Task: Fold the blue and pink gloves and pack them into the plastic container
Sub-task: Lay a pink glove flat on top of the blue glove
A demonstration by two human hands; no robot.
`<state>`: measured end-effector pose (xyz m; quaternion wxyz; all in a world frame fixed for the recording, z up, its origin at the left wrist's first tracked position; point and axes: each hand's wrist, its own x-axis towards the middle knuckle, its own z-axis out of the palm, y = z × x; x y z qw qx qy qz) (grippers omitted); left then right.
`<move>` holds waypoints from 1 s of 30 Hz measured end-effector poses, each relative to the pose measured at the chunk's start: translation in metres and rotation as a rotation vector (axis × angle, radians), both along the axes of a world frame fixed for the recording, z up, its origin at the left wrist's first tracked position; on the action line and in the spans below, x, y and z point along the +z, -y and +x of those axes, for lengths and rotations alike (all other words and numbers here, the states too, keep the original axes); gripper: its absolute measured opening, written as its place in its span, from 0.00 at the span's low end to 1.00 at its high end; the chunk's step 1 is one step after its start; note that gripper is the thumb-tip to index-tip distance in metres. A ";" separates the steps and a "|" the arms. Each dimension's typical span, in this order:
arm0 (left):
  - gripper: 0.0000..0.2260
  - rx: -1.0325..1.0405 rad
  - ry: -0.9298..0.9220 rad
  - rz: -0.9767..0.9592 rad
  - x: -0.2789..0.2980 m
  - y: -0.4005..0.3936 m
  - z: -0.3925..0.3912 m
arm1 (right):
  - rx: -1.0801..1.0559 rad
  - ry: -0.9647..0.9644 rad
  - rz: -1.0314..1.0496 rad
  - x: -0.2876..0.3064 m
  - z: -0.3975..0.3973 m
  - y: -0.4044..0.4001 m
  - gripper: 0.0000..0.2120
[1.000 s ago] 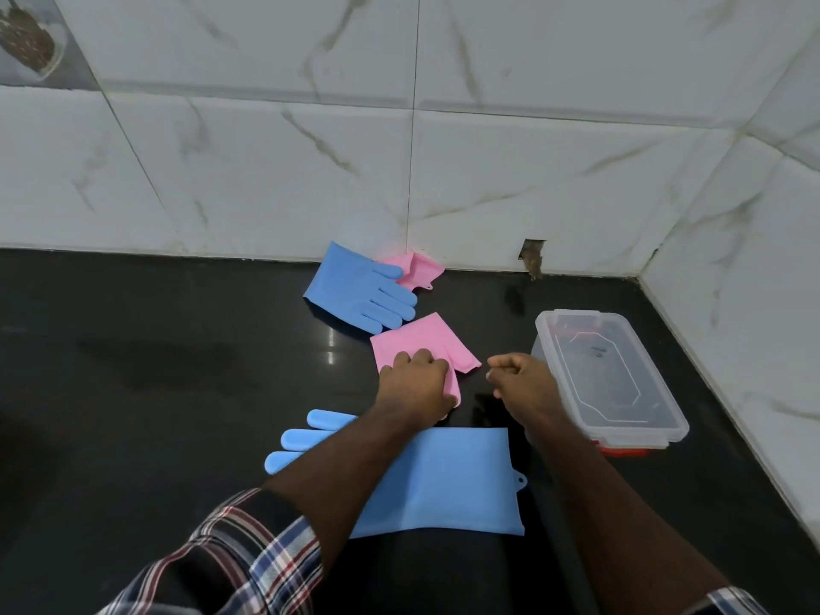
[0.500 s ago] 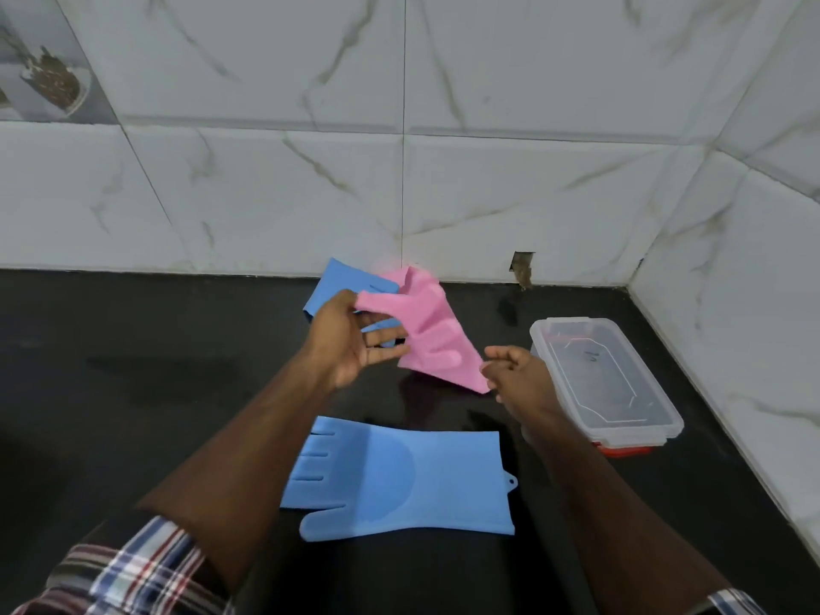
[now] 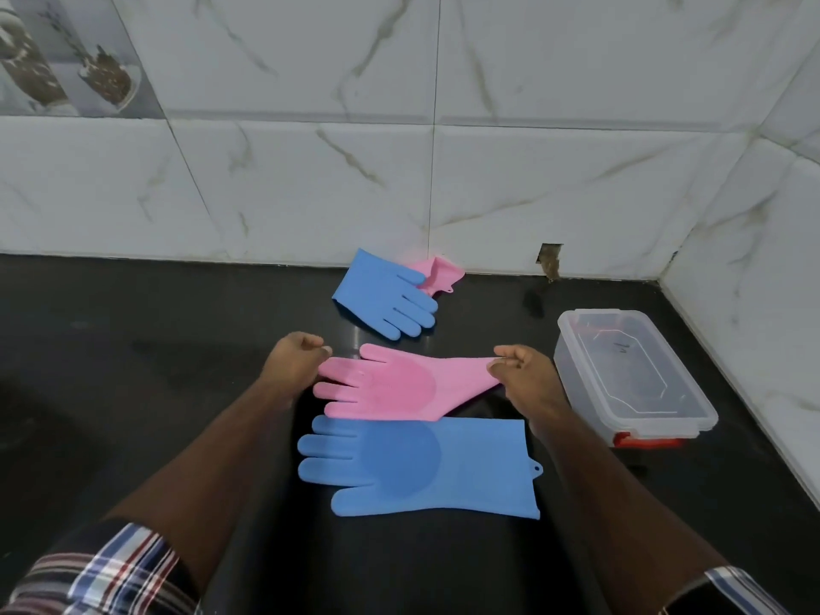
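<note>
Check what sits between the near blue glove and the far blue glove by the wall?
Head view: the pink glove, stretched between the left hand and right hand, then bare black counter.

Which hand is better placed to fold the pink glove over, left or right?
Probably the left hand: it pinches the held pink glove at its fingertips and could swing them toward the cuff, which the right hand grips.

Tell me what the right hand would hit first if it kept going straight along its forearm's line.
Probably the blue rubber glove near the wall, after crossing the stretched pink rubber glove the right hand pinches. Depth is unclear, so the hand might pass over it.
</note>
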<state>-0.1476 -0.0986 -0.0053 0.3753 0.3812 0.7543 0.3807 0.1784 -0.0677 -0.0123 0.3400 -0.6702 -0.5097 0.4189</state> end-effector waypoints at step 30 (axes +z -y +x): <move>0.08 -0.327 -0.256 -0.111 -0.005 -0.047 0.030 | 0.096 0.114 0.084 0.016 0.012 -0.026 0.03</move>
